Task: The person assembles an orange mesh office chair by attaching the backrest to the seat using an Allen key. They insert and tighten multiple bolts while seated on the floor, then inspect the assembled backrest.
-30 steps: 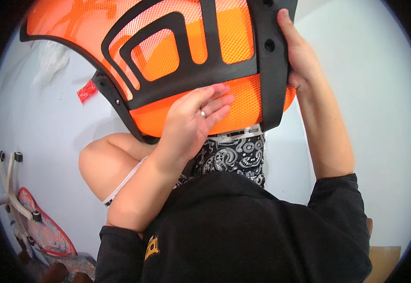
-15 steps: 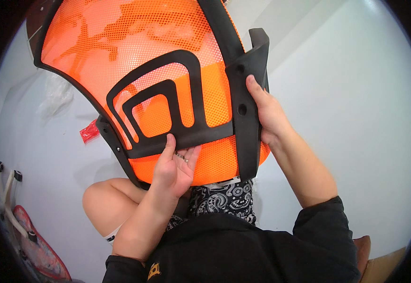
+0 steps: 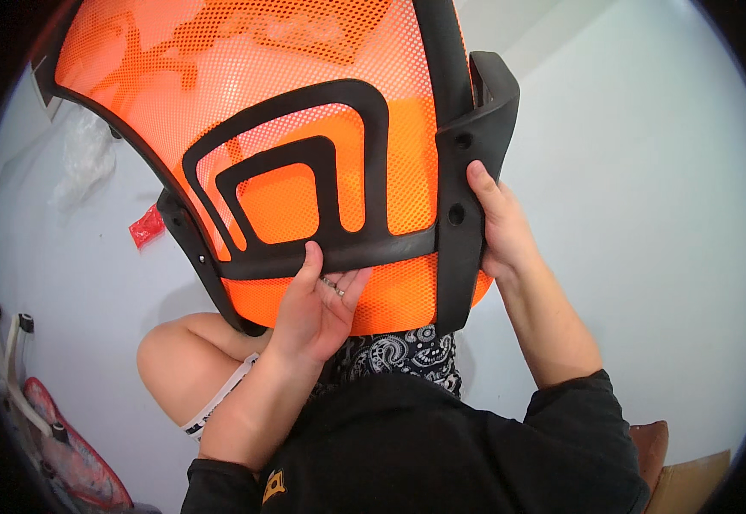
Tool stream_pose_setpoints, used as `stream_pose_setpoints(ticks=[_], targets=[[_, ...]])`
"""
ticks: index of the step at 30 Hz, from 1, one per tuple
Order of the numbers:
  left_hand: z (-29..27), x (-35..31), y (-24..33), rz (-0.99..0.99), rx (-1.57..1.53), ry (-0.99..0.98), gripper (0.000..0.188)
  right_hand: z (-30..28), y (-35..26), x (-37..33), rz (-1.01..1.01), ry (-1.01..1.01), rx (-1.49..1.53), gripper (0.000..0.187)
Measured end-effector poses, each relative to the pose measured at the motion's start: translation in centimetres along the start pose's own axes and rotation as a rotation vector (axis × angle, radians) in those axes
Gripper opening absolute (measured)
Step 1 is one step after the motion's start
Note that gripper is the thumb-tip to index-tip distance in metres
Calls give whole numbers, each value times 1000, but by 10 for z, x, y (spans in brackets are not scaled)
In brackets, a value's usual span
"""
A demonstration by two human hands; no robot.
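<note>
An office chair backrest [image 3: 280, 204] of orange mesh in a black frame tilts in front of me above my crossed legs. Across its lower part runs a black arched lumbar support [image 3: 376, 188]. My left hand [image 3: 315, 308] grips that support's bottom bar, thumb on top and fingers tucked beneath. On the right, a black side bracket [image 3: 457, 274] with two round holes runs along the frame. My right hand [image 3: 507, 227] is closed around its outer edge, thumb on the face; its other fingers are hidden behind. A matching bracket [image 3: 189, 236] shows on the left side.
A red plastic packet [image 3: 146, 226] and a crumpled clear plastic bag [image 3: 86, 158] lie on the floor at left. Pale legs with black ends [image 3: 17, 373] and a red-edged patterned item [image 3: 77, 454] are at lower left. A cardboard piece [image 3: 694, 484] is at lower right.
The backrest has shifted a little to the right and turned slightly, its right side lowering. My right hand has moved with it; both hands keep their hold.
</note>
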State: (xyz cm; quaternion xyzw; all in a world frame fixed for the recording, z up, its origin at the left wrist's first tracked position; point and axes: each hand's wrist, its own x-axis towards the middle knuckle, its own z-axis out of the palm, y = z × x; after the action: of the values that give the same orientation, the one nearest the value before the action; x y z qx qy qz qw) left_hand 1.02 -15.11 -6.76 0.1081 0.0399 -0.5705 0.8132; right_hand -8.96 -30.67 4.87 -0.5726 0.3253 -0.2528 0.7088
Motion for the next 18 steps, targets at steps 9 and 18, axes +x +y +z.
stream_pose_setpoints(ticks=[9, 18], targets=[[-7, 1, -5, 39, 34, -44, 40, 0, 5, 4, 15, 50, -54, 60], [-3, -1, -5, 28, -10, -5, 36, 2, 6, -3, -19, 70, -161, 64]])
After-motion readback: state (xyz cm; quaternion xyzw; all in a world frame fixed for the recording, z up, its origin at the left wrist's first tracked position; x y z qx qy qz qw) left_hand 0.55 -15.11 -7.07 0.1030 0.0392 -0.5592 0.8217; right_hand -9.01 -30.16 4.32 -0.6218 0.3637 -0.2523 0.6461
